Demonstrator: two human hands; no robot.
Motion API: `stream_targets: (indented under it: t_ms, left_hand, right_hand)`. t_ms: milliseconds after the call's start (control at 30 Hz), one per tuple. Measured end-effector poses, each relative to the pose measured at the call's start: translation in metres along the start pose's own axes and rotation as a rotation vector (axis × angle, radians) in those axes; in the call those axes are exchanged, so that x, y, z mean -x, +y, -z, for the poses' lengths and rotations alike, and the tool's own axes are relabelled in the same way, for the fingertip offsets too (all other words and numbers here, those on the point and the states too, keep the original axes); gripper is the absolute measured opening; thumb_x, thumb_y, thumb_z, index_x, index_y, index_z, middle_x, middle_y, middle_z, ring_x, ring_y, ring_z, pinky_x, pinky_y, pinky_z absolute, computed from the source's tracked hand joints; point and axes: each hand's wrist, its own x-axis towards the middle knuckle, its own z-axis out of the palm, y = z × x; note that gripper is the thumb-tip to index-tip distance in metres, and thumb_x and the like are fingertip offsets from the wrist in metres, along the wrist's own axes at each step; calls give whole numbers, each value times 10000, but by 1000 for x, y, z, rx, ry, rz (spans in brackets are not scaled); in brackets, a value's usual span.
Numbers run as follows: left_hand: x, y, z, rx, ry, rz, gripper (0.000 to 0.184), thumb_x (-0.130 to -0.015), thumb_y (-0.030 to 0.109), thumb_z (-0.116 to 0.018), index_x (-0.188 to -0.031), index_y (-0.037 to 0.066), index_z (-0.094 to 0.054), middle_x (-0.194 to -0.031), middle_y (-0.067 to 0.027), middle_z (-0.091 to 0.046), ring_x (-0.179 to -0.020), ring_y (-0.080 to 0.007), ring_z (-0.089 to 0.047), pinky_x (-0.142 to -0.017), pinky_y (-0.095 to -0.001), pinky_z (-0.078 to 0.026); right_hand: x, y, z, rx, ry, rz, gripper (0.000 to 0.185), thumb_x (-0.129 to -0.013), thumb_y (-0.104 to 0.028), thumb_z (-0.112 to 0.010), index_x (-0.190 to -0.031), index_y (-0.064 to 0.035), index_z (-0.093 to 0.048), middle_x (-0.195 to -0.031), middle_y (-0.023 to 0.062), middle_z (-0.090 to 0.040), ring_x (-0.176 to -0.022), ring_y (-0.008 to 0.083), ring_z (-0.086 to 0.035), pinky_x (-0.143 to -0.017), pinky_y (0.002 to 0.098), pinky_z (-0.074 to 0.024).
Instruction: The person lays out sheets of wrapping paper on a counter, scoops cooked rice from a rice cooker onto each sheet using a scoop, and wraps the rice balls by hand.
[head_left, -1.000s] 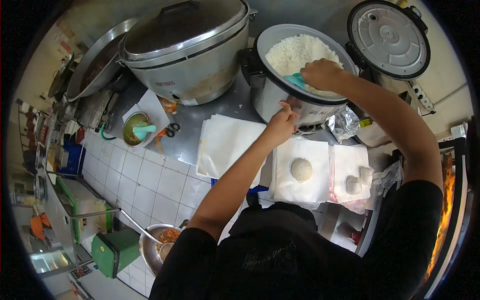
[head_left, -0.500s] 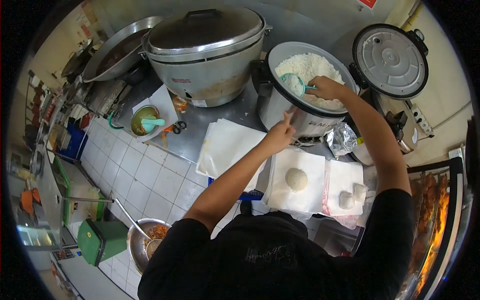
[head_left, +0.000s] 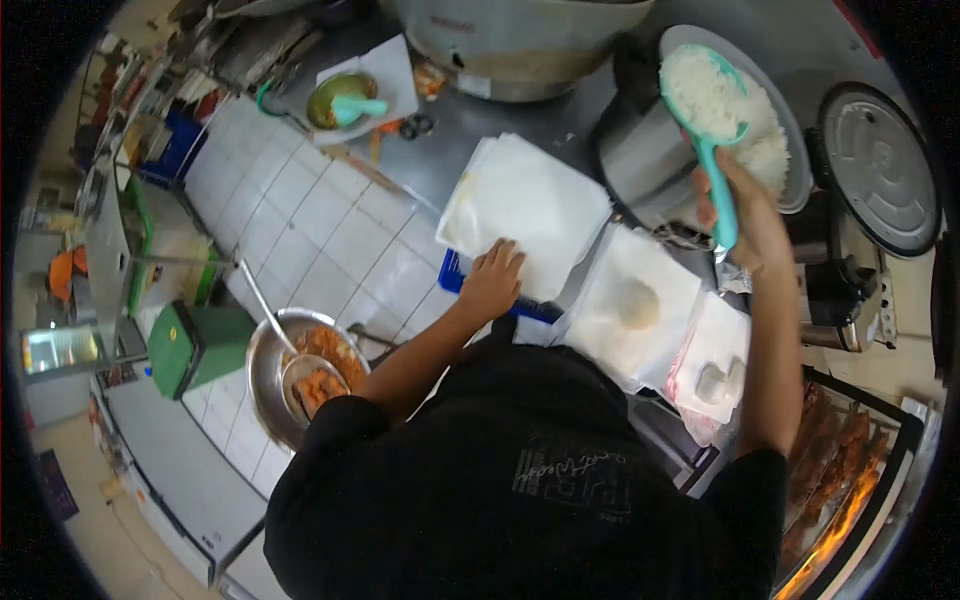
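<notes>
Head view: turquoise scoop heaped with white rice, held up over the open rice cooker.
You seem to be at the scooping step, and the next move likely calls for a level scoop; your right hand is closed round its handle, while your left hand lies flat, fingers slightly spread, at the near edge of the stacked white paper sheets.

Turquoise scoop of white rice over the cooker; white paper stacked flat.
</notes>
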Motion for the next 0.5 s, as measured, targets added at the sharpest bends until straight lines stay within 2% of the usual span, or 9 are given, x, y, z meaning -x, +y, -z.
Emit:
stream_targets:
  t_ms: [67, 100, 133, 233, 333, 433, 500]
  left_hand:
    - [4, 5, 0, 18, 31, 22, 453, -837, 192, -653, -1252, 42, -555, -1322, -153, -520, -1280, -322, -490, -1016, -453, -428]
    - [4, 9, 3, 16, 38, 37, 437, -839, 193, -652, -1238, 38, -564, -1293, -144, -537, -1259, -310, -505, -1015, -449, -428]
    - [3, 10, 5, 9, 47, 47, 422, -841, 194, -651, -1224, 33, -574, -1263, -136, -555, -1239, -297, -520, -1014, -446, -429]
    - [6, 9, 1, -44, -2, 61, 425, -843, 171, -632, -1240, 31, -570, -1244, -118, -557, -1232, -288, -523, -1023, -451, -425]
    - [7, 1, -6, -47, 28, 13, 409, -826, 153, -617, -1207, 8, -589, -1214, -118, -575, -1199, -290, -547, -1015, -427, -440]
    - [5, 1, -6, -114, 34, -29, 401, -815, 135, -592, -1191, -4, -600, -1186, -125, -584, -1188, -292, -557, -996, -391, -461]
    - [-4, -2, 0, -89, 3, -14, 397, -811, 122, -573, -1184, -12, -602, -1186, -128, -580, -1196, -292, -556, -992, -380, -472]
  right_hand:
    - [-1, 66, -15, -437, -9, -166, 258, -1022, -323, -538, -1078, -71, -533, -840, 26, -563, -599, 85, -503, -497, 230, -461]
    - [-3, 102, -23, -590, -103, -212, 241, -1027, -317, -530, -1112, -92, -526, -847, 28, -564, -617, 85, -503, -480, 225, -446]
    - [-11, 128, -32, -610, -104, -217, 230, -1028, -289, -524, -1185, -121, -514, -835, 32, -561, -594, 99, -505, -480, 229, -443]
    - [-29, 196, -58, -681, -109, -236, 376, -1031, -204, -504, -1405, -209, -478, -798, 43, -554, -526, 141, -510, -480, 243, -436]
    - [-67, 272, -71, 1007, 233, 386, 636, -972, -135, -552, -1533, -328, -323, -811, 88, -594, -530, 216, -605, -503, 311, -512]
    - [-67, 304, -71, 1662, 129, 480, 775, -899, -85, -571, -1558, -334, -249, -856, 97, -629, -642, 268, -691, -536, 373, -569]
    - [-76, 308, -65, 1645, 131, 509, 816, -857, -75, -580, -1549, -364, -260, -815, 94, -635, -598, 258, -675, -501, 389, -570]
